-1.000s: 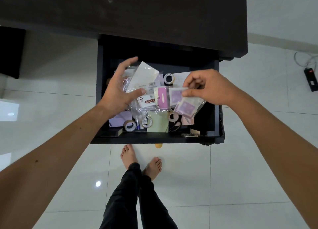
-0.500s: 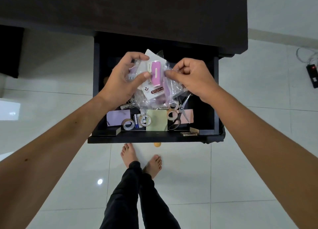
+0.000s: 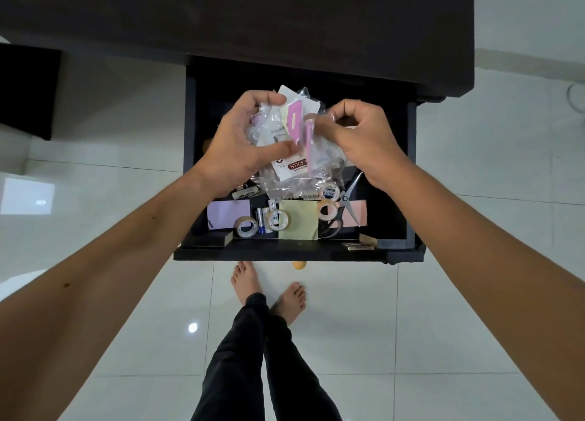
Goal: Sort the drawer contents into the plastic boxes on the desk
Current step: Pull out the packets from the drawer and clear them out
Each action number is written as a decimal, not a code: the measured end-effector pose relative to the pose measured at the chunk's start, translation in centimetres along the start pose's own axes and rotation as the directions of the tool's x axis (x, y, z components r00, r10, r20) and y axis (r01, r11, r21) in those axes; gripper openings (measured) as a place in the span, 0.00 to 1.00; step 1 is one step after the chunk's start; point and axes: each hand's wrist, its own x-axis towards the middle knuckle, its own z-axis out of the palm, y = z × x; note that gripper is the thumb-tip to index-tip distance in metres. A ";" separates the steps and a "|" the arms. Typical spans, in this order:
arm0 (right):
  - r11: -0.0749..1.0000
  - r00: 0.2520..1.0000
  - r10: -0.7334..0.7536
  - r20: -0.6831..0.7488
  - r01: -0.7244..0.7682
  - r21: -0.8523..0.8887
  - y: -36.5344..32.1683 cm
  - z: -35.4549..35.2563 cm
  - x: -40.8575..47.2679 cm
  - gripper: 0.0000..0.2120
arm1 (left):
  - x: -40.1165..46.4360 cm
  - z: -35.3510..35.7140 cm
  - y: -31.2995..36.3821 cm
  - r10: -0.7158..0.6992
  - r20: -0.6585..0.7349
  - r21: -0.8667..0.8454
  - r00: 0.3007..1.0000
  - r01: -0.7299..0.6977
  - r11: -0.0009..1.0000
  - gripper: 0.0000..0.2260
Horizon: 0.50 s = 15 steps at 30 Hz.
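Above the open black drawer [image 3: 285, 251] I hold a bunch of clear plastic packets of sticky notes [image 3: 296, 142], pink and white, one labelled "STICKY". My left hand [image 3: 243, 142] grips the bunch from the left. From the right, my right hand [image 3: 364, 138] pinches a pink packet at its edge. Left in the drawer are tape rolls [image 3: 278, 220], a yellow note pad [image 3: 299, 219], a purple pad [image 3: 227, 214], a pink pad [image 3: 356, 213], scissors [image 3: 343, 208], batteries [image 3: 262, 220] and markers [image 3: 245, 193]. No plastic boxes are in view.
The dark desk top [image 3: 253, 15] fills the upper frame, over the drawer. Small flat items [image 3: 359, 245] lie on the drawer's front rim. My bare feet [image 3: 269, 287] stand on the white tiled floor below. A cable [image 3: 574, 99] lies at the far right.
Both hands have gathered the packets together and lifted them higher above the drawer; the right hand moved in to the bunch and now pinches a pink packet.
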 end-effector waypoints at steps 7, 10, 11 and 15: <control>0.990 0.995 0.074 0.069 -0.081 0.112 -0.1 -1.9 -1.3 0.13 | 1.0 1.7 0.5 0.049 -0.013 0.062 0.999 -0.048 0.997 0.25; 0.989 0.998 0.055 -0.007 -0.054 0.140 0.1 -3.2 -1.6 0.10 | 1.3 2.9 1.3 0.004 0.028 -0.037 1.000 -0.003 0.999 0.20; 0.988 0.998 0.048 -0.036 -0.043 0.145 0.4 -3.7 -1.8 0.10 | 1.4 3.4 1.5 -0.010 0.047 -0.080 0.999 0.013 0.997 0.18; 0.991 0.994 0.031 -0.106 -0.017 0.134 1.6 -5.7 -2.6 0.14 | 1.3 5.8 2.2 -0.071 0.078 -0.139 0.994 0.081 0.987 0.17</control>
